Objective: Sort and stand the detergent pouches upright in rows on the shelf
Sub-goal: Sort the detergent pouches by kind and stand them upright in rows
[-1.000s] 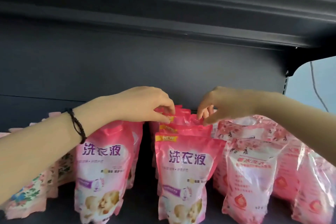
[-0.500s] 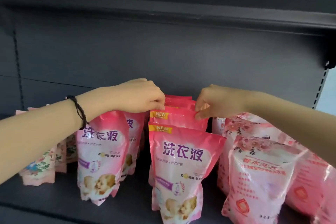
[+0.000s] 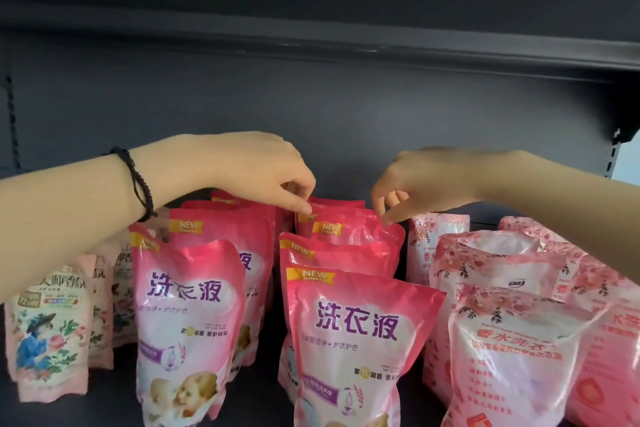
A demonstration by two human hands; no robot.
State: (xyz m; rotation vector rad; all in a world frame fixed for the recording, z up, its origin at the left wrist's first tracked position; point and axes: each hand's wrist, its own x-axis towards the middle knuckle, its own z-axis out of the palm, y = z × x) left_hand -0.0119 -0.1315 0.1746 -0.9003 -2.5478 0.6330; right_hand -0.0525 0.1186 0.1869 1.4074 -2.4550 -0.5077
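Observation:
Bright pink detergent pouches stand upright in two rows: a left row (image 3: 187,322) and a middle row (image 3: 356,340). My left hand (image 3: 256,170) reaches over the left row. Its thumb and forefinger pinch the top left edge of a rear pink pouch (image 3: 349,229) in the middle row. My right hand (image 3: 426,180) comes in from the right, and its fingertips pinch the same pouch at its top right corner. Further pouches behind it are mostly hidden.
Pale pink rose-print pouches (image 3: 512,357) crowd the right side, some leaning. Floral pouches (image 3: 48,333) stand at far left. The dark shelf floor (image 3: 258,388) shows between rows. The upper shelf (image 3: 311,45) overhangs, and the back panel (image 3: 242,107) lies close behind.
Both hands have stayed at the tops of the rear middle-row pouches and have drawn slightly apart. The view has shifted, so more of the shelf floor and the left side shows.

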